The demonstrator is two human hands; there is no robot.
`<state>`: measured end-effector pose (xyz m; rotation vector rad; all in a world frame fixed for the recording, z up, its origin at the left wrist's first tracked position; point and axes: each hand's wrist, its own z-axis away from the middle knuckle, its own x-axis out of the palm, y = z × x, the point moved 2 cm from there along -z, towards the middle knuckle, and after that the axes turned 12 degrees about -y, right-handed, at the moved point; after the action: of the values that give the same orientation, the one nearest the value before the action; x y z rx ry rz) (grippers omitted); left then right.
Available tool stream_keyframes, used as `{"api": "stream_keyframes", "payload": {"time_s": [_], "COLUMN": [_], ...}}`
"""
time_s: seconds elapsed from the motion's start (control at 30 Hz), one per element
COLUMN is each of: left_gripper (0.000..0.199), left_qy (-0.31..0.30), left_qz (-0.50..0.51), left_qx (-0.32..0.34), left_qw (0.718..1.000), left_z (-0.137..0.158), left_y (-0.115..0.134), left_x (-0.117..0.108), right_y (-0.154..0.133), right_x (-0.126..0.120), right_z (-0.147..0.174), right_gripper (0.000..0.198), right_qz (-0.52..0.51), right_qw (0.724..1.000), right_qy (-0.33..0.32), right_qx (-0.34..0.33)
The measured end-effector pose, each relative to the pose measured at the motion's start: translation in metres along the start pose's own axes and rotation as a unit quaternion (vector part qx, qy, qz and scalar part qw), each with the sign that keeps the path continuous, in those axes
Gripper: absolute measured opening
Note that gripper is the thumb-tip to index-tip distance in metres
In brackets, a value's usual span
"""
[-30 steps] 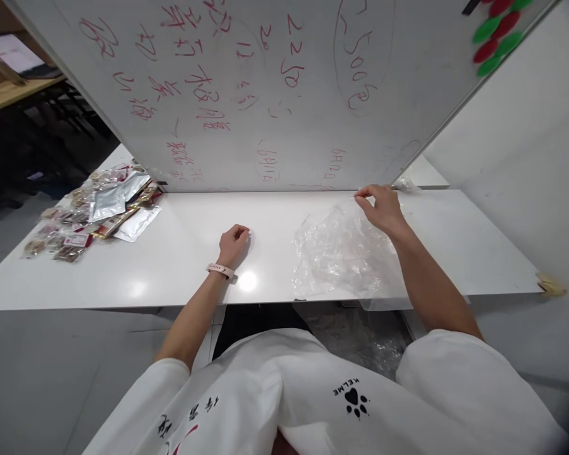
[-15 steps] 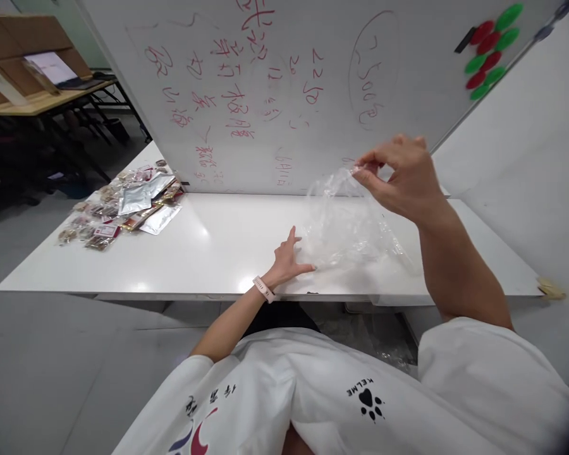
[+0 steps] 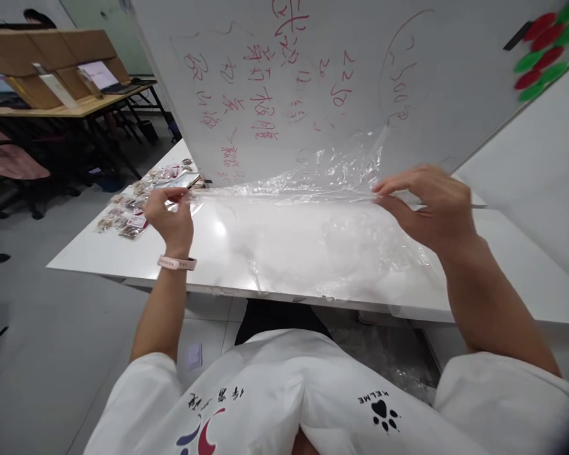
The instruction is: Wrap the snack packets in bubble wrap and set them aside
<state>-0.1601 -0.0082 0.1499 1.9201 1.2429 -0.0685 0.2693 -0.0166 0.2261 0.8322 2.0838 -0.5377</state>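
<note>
A clear plastic bag [image 3: 308, 189] is stretched sideways above the white table [image 3: 95, 249], its lower part hanging crumpled over the tabletop. My left hand [image 3: 171, 218], with a pale pink band on the wrist, pinches one end of the plastic near the pile of packets. The other end is pinched between the thumb and fingers of my right hand [image 3: 429, 205]. Between the two hands the edge runs taut and nearly level. Whether it is a bag mouth or a fold, I cannot tell.
Small packets [image 3: 128, 215] lie heaped at the table's left end. A whiteboard [image 3: 289, 82] with red writing stands along the back, with red and green magnets [image 3: 545, 57] at its right. Beyond, at left, is a desk [image 3: 85, 107] with a laptop [image 3: 102, 76].
My left hand has moved left and taken hold of the plastic, which is now drawn out wide between both hands. The view has shifted slightly left.
</note>
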Motion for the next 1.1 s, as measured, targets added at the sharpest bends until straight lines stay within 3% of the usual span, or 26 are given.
{"api": "stream_keyframes", "payload": {"time_s": [0.07, 0.13, 0.2, 0.27, 0.37, 0.47, 0.6, 0.77, 0.87, 0.93, 1.03, 1.1], "left_gripper": [0.004, 0.007, 0.01, 0.013, 0.02, 0.019, 0.004, 0.013, 0.017, 0.012, 0.044, 0.052], "left_qy": [-0.037, -0.054, -0.007, 0.103, 0.228, 0.188, 0.004, -0.191, -0.305, -0.419, -0.572, -0.57], "left_qz": [-0.063, -0.093, -0.086, -0.053, -0.029, -0.084, -0.106, -0.143, -0.154, -0.131, -0.035, 0.007], "left_qx": [0.015, 0.039, 0.084, 0.161, 0.25, 0.247, 0.22, 0.102, 0.041, 0.011, -0.026, -0.047], "left_qw": [0.997, 0.993, 0.993, 0.98, 0.941, 0.947, 0.97, 0.966, 0.939, 0.898, 0.819, 0.82], "left_z": [-0.024, -0.053, -0.075, -0.08, -0.045, 0.016, 0.087, 0.148, 0.173, 0.178, 0.164, 0.138], "left_y": [0.0, 0.008, 0.022, 0.039, 0.053, 0.043, 0.004, -0.031, -0.04, -0.044, -0.046, -0.049], "left_x": [-0.013, -0.021, -0.032, -0.049, -0.077, -0.092, -0.086, -0.068, -0.066, -0.069, -0.074, -0.069], "right_y": [0.013, 0.023, 0.027, 0.025, 0.018, 0.015, 0.011, 0.01, 0.018, 0.023, 0.015, -0.003], "right_x": [0.022, 0.035, 0.037, 0.03, 0.028, 0.053, 0.114, 0.169, 0.167, 0.151, 0.123, 0.121], "right_z": [-0.012, -0.03, -0.046, -0.05, -0.026, 0.017, 0.068, 0.102, 0.11, 0.105, 0.079, 0.053], "right_gripper": [0.017, 0.013, 0.015, 0.023, 0.036, 0.04, 0.038, 0.029, 0.033, 0.039, 0.036, 0.031], "right_qz": [-0.024, -0.014, 0.021, 0.062, 0.094, 0.079, -0.02, -0.038, -0.043, -0.068, -0.139, -0.196], "right_qw": [0.995, 0.989, 0.99, 0.989, 0.973, 0.973, 0.992, 0.984, 0.963, 0.952, 0.954, 0.952], "right_qy": [-0.082, -0.12, -0.069, 0.041, 0.174, 0.193, 0.06, -0.143, -0.261, -0.296, -0.257, -0.215], "right_qx": [0.049, 0.091, 0.119, 0.129, 0.116, 0.104, 0.105, 0.096, 0.048, 0.032, 0.065, 0.097]}}
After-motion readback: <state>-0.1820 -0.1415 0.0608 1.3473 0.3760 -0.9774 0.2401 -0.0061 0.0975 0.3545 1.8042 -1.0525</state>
